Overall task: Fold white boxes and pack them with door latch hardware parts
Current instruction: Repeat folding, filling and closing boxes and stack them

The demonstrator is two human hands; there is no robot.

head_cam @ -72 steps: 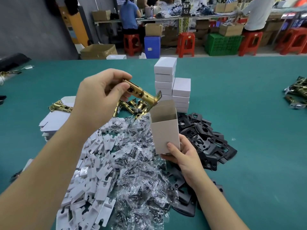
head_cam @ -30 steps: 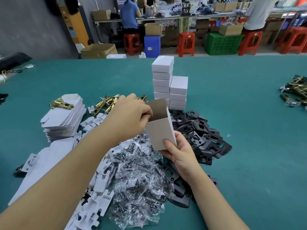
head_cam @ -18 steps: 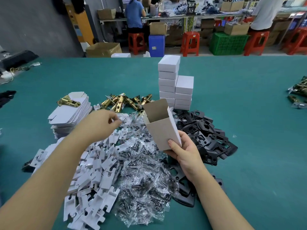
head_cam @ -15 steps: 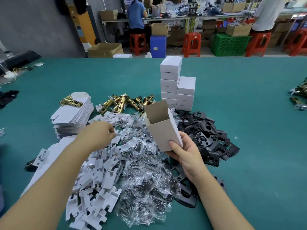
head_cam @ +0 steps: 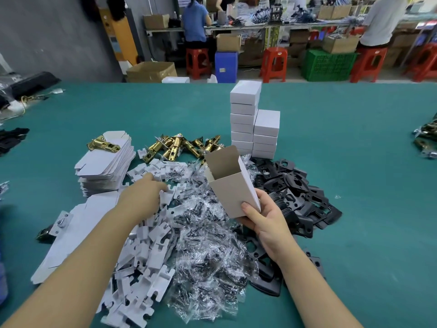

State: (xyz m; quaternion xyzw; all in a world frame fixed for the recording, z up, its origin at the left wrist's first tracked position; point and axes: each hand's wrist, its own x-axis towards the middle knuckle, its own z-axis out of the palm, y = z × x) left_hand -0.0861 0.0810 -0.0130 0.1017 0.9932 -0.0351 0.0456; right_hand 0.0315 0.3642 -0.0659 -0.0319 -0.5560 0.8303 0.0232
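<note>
My right hand [head_cam: 264, 221] grips an open white box [head_cam: 233, 192] by its lower end, tilted, with the top flap standing up; its inside is hidden from me. My left hand [head_cam: 142, 200] is down on the pile of white card inserts [head_cam: 146, 256], fingers curled onto one insert [head_cam: 166, 197] at the pile's far edge. Clear bags of black screws [head_cam: 205, 245] lie between my arms. Black plates [head_cam: 295, 185] are heaped to the right, and brass latches [head_cam: 175, 147] lie behind the piles.
A stack of flat box blanks [head_cam: 106, 164] with one brass latch [head_cam: 102, 144] on top sits at left. Closed white boxes [head_cam: 250, 119] are stacked behind the open box. More hardware lies at the right edge [head_cam: 425, 143] of the green table [head_cam: 354, 233]. People work at benches beyond.
My left hand pushed a brass latch into the box, came out, and swung left and down onto the white inserts. The right hand has kept the box nearly still.
</note>
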